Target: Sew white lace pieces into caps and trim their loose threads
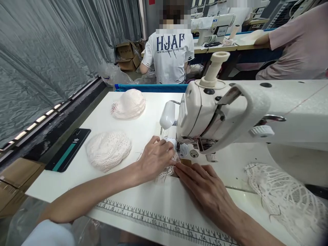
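- lace piece [167, 172] lies on the table in front of the needle area [178, 147] of the sewing machine [258, 102], mostly covered by the hands; the work looks under way, but a finished seam cannot be made out.
- left hand [156, 158] is on the lace, its fingers curled and close together, seeming to pinch it near the needle.
- right hand [201, 182] reaches in flat from the other side, fingers long and narrow together, tips at the lace edge beside a brown piece [186, 162]; whether they grip or only press, i cannot tell.
- what is left seems to be at least the rest of this piece; how much is hard to judge.
- a heap of open lace [287, 194] lies at the right, and a white lace bundle [109, 150] and a pinkish bundle [129, 104] at the left; whether these are done or waiting, i cannot say.
- the white table [64, 186] carries a printed ruler [166, 223] along its near edge and a black phone-like slab [68, 150] with a teal stripe.
- beyond are a grey curtain [64, 51], cardboard boxes [125, 56], a person in a white shirt [170, 56], a person in pink [299, 48] and another machine [214, 29].
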A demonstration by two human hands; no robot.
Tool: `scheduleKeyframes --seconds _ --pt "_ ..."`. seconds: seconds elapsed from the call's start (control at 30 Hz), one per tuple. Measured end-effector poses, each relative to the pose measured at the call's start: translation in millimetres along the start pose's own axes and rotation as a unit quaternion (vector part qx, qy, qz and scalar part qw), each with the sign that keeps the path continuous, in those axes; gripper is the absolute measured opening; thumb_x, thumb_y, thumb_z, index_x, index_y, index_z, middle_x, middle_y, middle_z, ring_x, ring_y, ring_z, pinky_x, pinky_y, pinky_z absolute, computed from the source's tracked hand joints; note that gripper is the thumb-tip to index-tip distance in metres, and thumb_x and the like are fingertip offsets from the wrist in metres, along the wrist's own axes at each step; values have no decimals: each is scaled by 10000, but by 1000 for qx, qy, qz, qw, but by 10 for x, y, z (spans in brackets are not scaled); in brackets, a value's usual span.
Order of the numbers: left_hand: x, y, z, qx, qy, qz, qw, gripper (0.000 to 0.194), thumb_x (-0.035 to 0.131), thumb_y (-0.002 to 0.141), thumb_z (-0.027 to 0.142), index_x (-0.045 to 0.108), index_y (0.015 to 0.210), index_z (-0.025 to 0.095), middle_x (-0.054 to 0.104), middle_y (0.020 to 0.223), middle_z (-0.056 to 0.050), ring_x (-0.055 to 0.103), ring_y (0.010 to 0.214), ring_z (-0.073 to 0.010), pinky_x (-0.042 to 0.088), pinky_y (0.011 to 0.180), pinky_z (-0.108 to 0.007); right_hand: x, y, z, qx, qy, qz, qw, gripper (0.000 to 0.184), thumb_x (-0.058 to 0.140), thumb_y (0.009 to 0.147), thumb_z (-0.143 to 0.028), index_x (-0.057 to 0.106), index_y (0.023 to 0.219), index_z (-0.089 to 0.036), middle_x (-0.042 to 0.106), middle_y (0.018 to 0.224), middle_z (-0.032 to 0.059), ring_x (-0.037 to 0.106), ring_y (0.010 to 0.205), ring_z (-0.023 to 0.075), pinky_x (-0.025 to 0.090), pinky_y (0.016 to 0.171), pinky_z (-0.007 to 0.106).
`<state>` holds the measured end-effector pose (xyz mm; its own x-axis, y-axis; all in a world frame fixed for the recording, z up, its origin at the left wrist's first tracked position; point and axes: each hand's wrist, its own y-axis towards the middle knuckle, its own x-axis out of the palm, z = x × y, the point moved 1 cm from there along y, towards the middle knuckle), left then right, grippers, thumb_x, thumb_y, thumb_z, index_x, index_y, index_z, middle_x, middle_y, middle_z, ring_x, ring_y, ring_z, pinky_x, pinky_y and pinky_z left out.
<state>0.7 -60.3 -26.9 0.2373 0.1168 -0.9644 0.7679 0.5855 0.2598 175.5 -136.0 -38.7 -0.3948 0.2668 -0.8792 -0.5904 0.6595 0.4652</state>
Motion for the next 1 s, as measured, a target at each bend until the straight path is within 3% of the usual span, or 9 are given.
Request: scheduleKeyframes --seconds 0.17,0.4,0.63,0.73,1.0 --pt "59 68 -55 8 15 9 1000 176 436 919 292 561 888 171 609 944 -4 561 793 -143 330 903 -372 9 -3 7 8 -3 -2 1000 331 376 915 -71 556 1191 -107 591 1237 114 537 1024 230 372 725 355" --pt "130 193 -167 36 -3 27 999 145 484 891 250 542 793 161 610 800 5 562 734 -131 314 944 -376 38 45 35 20 -35 10 999 283 385 933 -122 585 1133 -123 570 1265 113 560 982 212 372 703 350" --pt "49 95 10 18 -3 23 1000 178 382 870 73 533 902 162 608 907 -25 558 776 -126 325 950 -393 37 20 13 21 -22 13 999 290 430 906 -87 557 1167 -81 575 1255 129 543 1017 233 371 731 371" --pt "43 29 87 30 -10 28 999 148 413 862 74 533 900 151 602 971 -37 575 853 -134 360 911 -371 16 -3 -4 29 -5 31 999 257 461 889 -76 587 1113 -83 622 1192 119 558 969 234 367 746 381" --pt "-21 22 98 33 -13 9 999 179 413 875 74 570 908 153 618 922 -24 582 818 -128 351 883 -364 13 -31 -9 37 0 34 999 216 494 869 -85 612 1049 -108 664 1108 101 575 879 214 358 761 387"
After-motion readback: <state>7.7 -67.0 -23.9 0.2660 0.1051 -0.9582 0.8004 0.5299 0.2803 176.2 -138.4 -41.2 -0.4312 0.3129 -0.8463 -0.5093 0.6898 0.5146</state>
